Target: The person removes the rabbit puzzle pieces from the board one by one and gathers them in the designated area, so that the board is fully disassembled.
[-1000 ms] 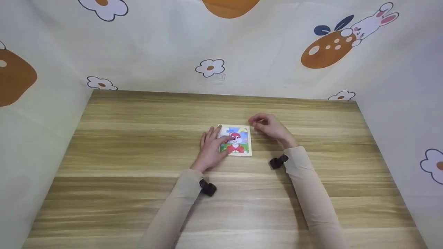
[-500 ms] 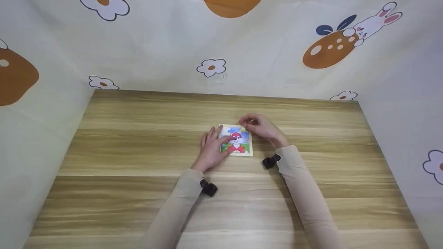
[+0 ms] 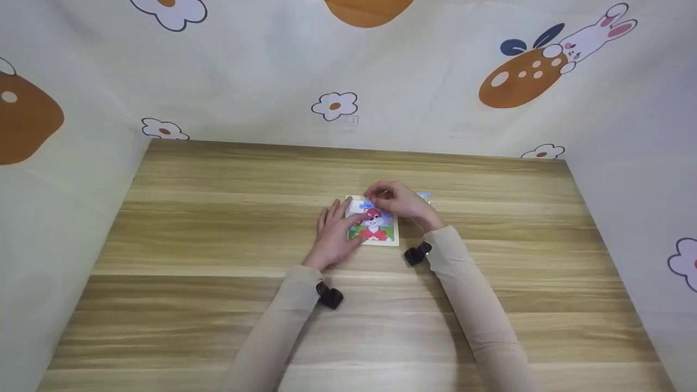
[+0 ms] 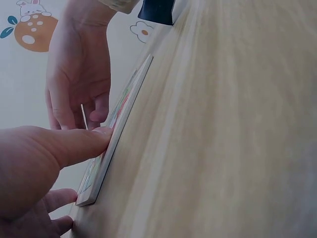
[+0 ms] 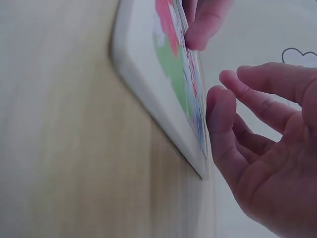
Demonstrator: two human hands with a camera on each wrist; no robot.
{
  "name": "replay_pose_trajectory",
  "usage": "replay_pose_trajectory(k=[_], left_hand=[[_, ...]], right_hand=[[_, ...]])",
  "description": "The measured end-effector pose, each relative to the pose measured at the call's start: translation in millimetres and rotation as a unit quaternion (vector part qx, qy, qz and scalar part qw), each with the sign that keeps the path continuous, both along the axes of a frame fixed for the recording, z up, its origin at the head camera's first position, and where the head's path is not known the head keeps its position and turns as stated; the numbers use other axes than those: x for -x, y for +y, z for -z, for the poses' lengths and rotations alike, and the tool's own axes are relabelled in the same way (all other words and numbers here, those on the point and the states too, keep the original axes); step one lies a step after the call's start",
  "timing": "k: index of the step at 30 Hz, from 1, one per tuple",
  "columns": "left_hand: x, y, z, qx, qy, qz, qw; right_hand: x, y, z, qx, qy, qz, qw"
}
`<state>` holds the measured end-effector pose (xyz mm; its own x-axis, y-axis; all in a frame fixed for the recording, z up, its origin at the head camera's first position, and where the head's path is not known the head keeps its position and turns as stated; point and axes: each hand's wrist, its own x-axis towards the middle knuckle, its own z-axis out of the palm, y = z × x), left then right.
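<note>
A small square jigsaw puzzle (image 3: 374, 235) in a pale frame lies on the wooden table, showing a red and white cartoon animal on blue and green. Bare white board shows in its upper left part. My left hand (image 3: 330, 239) rests over the left side, fingers extended along the frame and thumb on the picture. Above the top edge, my right hand (image 3: 402, 200) has its thumb and fingers brought together. Between them, the left wrist view shows a thin puzzle piece (image 4: 83, 117) edge-on; its picture is hidden.
Beyond the right wrist lies a blue and green puzzle piece (image 3: 423, 195), partly covered by the hand. A patterned cloth wall (image 3: 261, 81) borders the wooden table (image 3: 218, 228) at the back and sides. Black cameras (image 3: 330, 296) sit on both wrists.
My right hand has moved left from beside the puzzle's upper right corner to over its top edge, uncovering the loose piece behind it. My left hand stays in place.
</note>
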<state>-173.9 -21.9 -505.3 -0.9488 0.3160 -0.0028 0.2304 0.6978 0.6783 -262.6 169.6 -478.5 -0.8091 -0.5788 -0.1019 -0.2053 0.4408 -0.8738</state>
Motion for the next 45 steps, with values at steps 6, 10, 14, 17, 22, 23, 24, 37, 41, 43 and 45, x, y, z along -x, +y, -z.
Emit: replay_pose_trajectory(k=[6, 10, 14, 17, 22, 23, 24, 37, 41, 43, 45], left_hand=[[0.9, -0.1, 0.6, 0.006, -0.002, 0.000, 1.0000], [1.0, -1.2, 0.4, 0.002, 0.003, -0.001, 1.0000], [0.6, -1.4, 0.8, 0.000, 0.012, 0.003, 0.9999], [0.6, -1.2, 0.6, 0.003, 0.015, 0.005, 0.9999], [1.0, -1.5, -0.4, 0.006, 0.010, 0.003, 0.9999], [1.1, -1.4, -0.5, 0.006, 0.009, 0.003, 0.9999], [1.2, -1.3, -0.5, 0.005, 0.008, 0.004, 0.9999], [1.5, 0.2, 0.6, 0.002, 0.002, 0.004, 1.0000], [0.9, 0.2, 0.7, 0.002, 0.001, 0.003, 1.0000], [0.4, 0.3, 0.7, 0.000, -0.002, 0.003, 1.0000], [0.0, 0.3, 0.9, -0.002, -0.002, 0.004, 1.0000]], right_hand=[[0.6, -3.6, 0.3, -0.016, -0.005, -0.006, 0.9998], [1.9, -5.6, -0.5, -0.045, 0.005, -0.015, 0.9989], [3.0, -5.2, -0.1, -0.058, 0.023, -0.036, 0.9974], [3.4, -3.9, 0.3, -0.061, 0.030, -0.044, 0.9967], [3.4, -3.5, 0.6, -0.068, 0.029, -0.043, 0.9964], [3.4, -3.4, 0.7, -0.068, 0.028, -0.042, 0.9964], [3.4, -3.3, 1.0, -0.069, 0.027, -0.041, 0.9964], [2.3, 2.0, 2.7, -0.037, 0.002, -0.036, 0.9987], [1.8, 3.5, 3.8, -0.015, -0.019, -0.033, 0.9992], [1.9, 4.2, 5.1, -0.006, -0.030, -0.026, 0.9992], [2.1, 5.3, 6.7, 0.001, -0.040, -0.016, 0.9991]])
